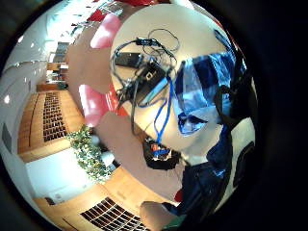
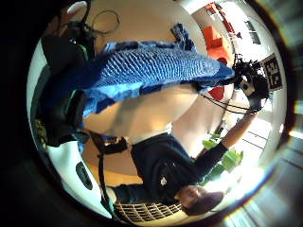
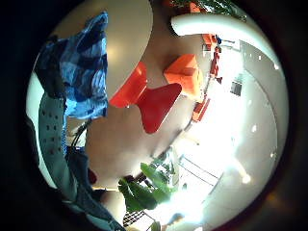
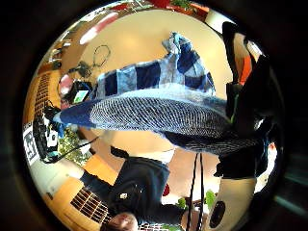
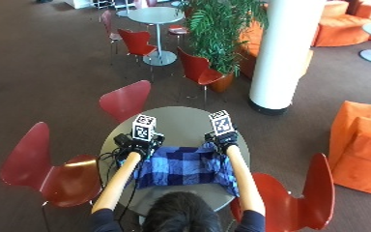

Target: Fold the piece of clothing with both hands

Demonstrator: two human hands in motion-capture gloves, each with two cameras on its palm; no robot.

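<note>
On the round table: a blue checked piece of clothing [image 5: 184,166] lies spread across the near half of the grey table [image 5: 179,122], its near edge at the person's chest.
Left hand: the left hand [image 5: 139,145] is at the far left corner of the cloth; in its thumb-side palm view a taut span of fabric [image 2: 156,68] runs away from the palm, so its fingers look curled on that corner.
Right hand: the right hand [image 5: 221,140] is at the far right corner; its thumb-side view shows the cloth [image 4: 159,113] pulled out from the black glove [image 4: 250,120], so I judge it pinches the edge too, though the fingertips themselves are hidden behind the fabric.
Cloth state: the far edge is lifted off the table and stretched straight between the two hands, while the rest drapes toward the person.
Step in hand: the start of a fold, far edge raised and held level.
Next move: probably both hands must travel together toward the near edge, keeping the span taut so the corners land square on the lower half.
Nearby: a tangle of cables and a small device [image 1: 144,72] lies on the table beside the left hand, and red chairs [image 5: 126,99] stand round about.
</note>
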